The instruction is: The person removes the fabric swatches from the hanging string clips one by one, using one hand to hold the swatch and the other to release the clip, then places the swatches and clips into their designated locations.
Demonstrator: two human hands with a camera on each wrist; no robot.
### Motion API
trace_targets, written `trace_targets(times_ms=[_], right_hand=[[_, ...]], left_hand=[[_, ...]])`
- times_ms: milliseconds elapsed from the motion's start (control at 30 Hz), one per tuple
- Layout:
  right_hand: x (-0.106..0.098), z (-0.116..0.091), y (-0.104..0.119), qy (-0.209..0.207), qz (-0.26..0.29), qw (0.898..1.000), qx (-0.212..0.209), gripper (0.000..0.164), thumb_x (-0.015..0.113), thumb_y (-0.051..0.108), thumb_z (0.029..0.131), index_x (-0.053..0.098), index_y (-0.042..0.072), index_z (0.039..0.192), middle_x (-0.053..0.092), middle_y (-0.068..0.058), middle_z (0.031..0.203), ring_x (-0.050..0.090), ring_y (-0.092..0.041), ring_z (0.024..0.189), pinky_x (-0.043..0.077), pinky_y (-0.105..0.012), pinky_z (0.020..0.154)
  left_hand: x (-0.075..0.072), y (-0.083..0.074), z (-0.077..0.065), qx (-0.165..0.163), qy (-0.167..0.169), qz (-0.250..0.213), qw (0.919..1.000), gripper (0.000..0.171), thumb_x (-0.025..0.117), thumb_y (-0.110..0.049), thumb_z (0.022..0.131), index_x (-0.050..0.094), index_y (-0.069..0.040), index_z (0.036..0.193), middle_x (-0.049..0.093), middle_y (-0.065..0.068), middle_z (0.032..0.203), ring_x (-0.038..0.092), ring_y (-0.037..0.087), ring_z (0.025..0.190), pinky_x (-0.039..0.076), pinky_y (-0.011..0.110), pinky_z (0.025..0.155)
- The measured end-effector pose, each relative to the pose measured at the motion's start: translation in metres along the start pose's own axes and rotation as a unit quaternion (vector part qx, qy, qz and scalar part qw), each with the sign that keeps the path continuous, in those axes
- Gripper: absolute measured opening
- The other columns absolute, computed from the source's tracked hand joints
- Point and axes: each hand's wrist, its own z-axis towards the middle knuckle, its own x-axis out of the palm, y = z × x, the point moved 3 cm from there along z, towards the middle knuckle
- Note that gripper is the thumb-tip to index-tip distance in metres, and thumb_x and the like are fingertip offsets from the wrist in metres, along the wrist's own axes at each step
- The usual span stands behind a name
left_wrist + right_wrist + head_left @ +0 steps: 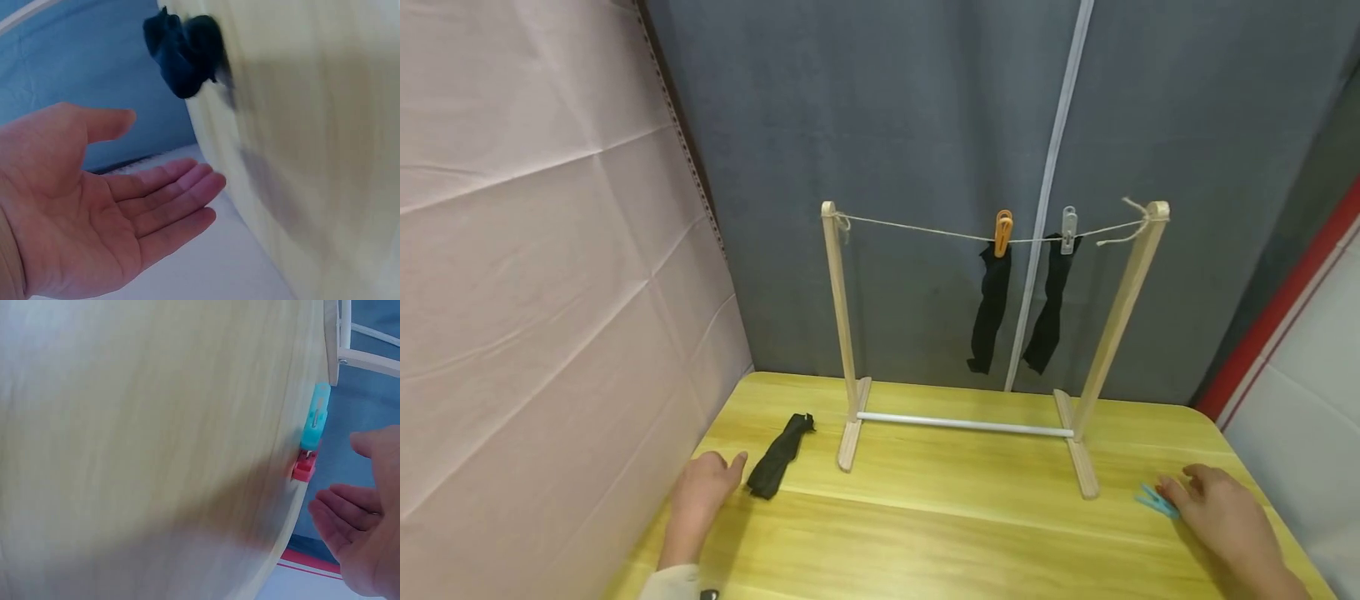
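Observation:
My left hand (pixel 703 492) hovers beside a small black sock (pixel 781 457) lying on the table. In the left wrist view the palm (pixel 81 231) shows, its fingers extended and apart from the sock (pixel 184 53). Over at the right, my right hand (pixel 1221 512) is close to a light blue clothespin (pixel 1156 502). The right wrist view has a red clothespin (pixel 305 466) right by the blue clothespin (pixel 316 415). There the right hand (pixel 365 519) has a gap between thumb and fingers, holding nothing.
A wooden drying rack (pixel 844 317) with a string line (pixel 917 227) stands at the back of the yellow table (pixel 925 517). Two black socks hang there, one from an orange clothespin (pixel 1003 233), the other from a clear clothespin (pixel 1069 230). Behind is a grey curtain (pixel 887 108).

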Motion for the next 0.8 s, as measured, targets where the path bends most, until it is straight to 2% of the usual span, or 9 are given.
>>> trace_targets(times_ms=[67,167,267,333,433,533,633,700,800], right_hand=[[-0.004,0.000,0.005,-0.026,0.004,1.000,-0.003,0.074,0.060,0.054,0.104,0.059,-0.016,0.129,0.067,-0.040,0.117,0.063,-0.059,0.105,0.053,-0.066,0.079],[-0.008,-0.001,0.010,-0.043,0.013,0.999,0.000,0.074,0.060,0.054,0.104,0.058,-0.014,0.133,0.062,-0.043,0.128,0.058,-0.063,0.112,0.051,-0.069,0.083],[-0.009,-0.003,0.015,-0.033,0.019,0.999,0.003,0.077,0.058,0.056,0.105,0.057,-0.015,0.135,0.059,-0.044,0.133,0.057,-0.064,0.114,0.052,-0.067,0.082],[-0.006,-0.005,0.019,-0.015,0.021,1.000,0.008,0.082,0.056,0.059,0.105,0.055,-0.016,0.137,0.058,-0.045,0.134,0.061,-0.062,0.110,0.054,-0.064,0.079],[0.000,-0.005,0.028,0.011,0.026,1.000,0.007,0.087,0.054,0.061,0.105,0.051,-0.018,0.139,0.056,-0.046,0.134,0.069,-0.053,0.097,0.057,-0.059,0.074],[0.002,-0.006,0.042,-0.003,0.032,0.999,-0.002,0.086,0.056,0.059,0.105,0.049,-0.019,0.141,0.054,-0.047,0.134,0.074,-0.041,0.085,0.058,-0.058,0.071],[-0.002,-0.008,0.059,-0.027,0.038,0.999,-0.017,0.085,0.057,0.058,0.105,0.046,-0.018,0.144,0.053,-0.047,0.135,0.071,-0.049,0.095,0.057,-0.064,0.077],[-0.006,-0.010,0.073,-0.050,0.043,0.997,-0.027,0.086,0.060,0.057,0.104,0.045,-0.016,0.146,0.053,-0.045,0.137,0.064,-0.057,0.108,0.054,-0.068,0.081],[-0.014,-0.014,0.094,-0.082,0.053,0.994,-0.041,0.089,0.065,0.056,0.101,0.040,-0.013,0.152,0.051,-0.043,0.141,0.052,-0.062,0.121,0.049,-0.072,0.084]], left_hand=[[-0.003,-0.008,0.001,0.012,-0.012,0.002,0.9999,0.055,0.057,-0.044,0.105,0.070,0.008,0.094,0.072,0.027,0.089,0.068,0.041,0.078,0.057,0.052,0.070],[-0.004,-0.023,0.001,0.041,-0.032,-0.002,0.9986,0.065,0.058,-0.044,0.106,0.064,0.017,0.127,0.069,0.038,0.120,0.070,0.052,0.098,0.058,0.061,0.086],[-0.003,-0.037,-0.002,0.056,-0.031,-0.026,0.9976,0.073,0.058,-0.045,0.106,0.053,0.017,0.142,0.071,0.038,0.113,0.071,0.051,0.091,0.060,0.059,0.079],[-0.001,-0.045,-0.005,0.072,-0.035,-0.039,0.9960,0.077,0.059,-0.048,0.106,0.047,0.015,0.149,0.071,0.037,0.118,0.072,0.050,0.097,0.060,0.058,0.082],[0.001,-0.056,-0.009,0.091,-0.038,-0.060,0.9933,0.081,0.057,-0.054,0.106,0.041,0.008,0.156,0.071,0.035,0.119,0.069,0.052,0.112,0.057,0.062,0.098],[0.002,-0.071,-0.011,0.124,-0.047,-0.082,0.9878,0.084,0.055,-0.061,0.105,0.040,0.001,0.160,0.070,0.031,0.126,0.069,0.049,0.115,0.053,0.063,0.106],[0.004,-0.091,-0.012,0.156,-0.058,-0.116,0.9793,0.081,0.060,-0.062,0.102,0.044,-0.007,0.160,0.066,0.025,0.141,0.068,0.047,0.122,0.053,0.062,0.108],[0.005,-0.106,-0.014,0.182,-0.064,-0.133,0.9721,0.078,0.065,-0.059,0.101,0.046,-0.011,0.160,0.055,0.020,0.157,0.057,0.044,0.141,0.051,0.062,0.112],[0.009,-0.130,-0.018,0.213,-0.059,-0.161,0.9617,0.079,0.071,-0.055,0.098,0.046,-0.015,0.161,0.052,0.016,0.161,0.052,0.041,0.146,0.048,0.062,0.116]])
